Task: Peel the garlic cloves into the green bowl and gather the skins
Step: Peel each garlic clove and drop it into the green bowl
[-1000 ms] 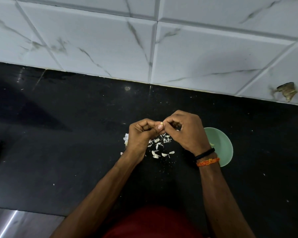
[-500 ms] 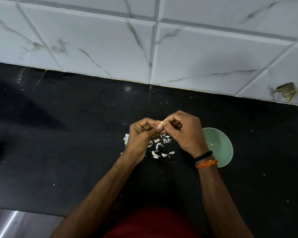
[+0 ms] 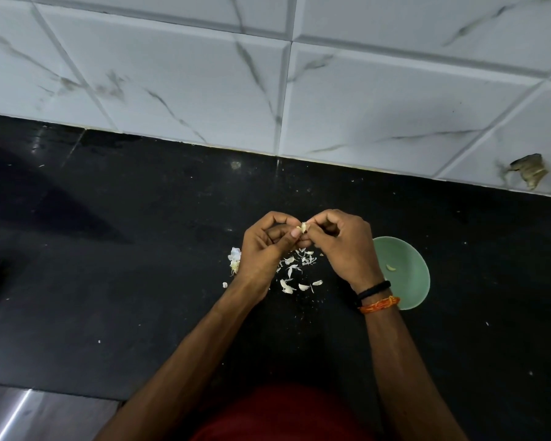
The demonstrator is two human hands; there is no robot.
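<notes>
A small garlic clove is pinched between the fingertips of my left hand and my right hand, held above the black counter. Both hands have their fingers curled around it. Below them lie several white garlic skins scattered on the counter. A piece of garlic bulb sits just left of my left hand, partly hidden by it. The green bowl stands to the right, behind my right wrist, with one peeled clove inside.
The black counter runs back to a white marble-patterned tiled wall. A chipped hole in a tile shows at the far right. The counter's front edge lies at the lower left.
Both hands stay in nearly the same place, working the clove; the fingers have shifted slightly and a bit more pale clove shows between the fingertips.
</notes>
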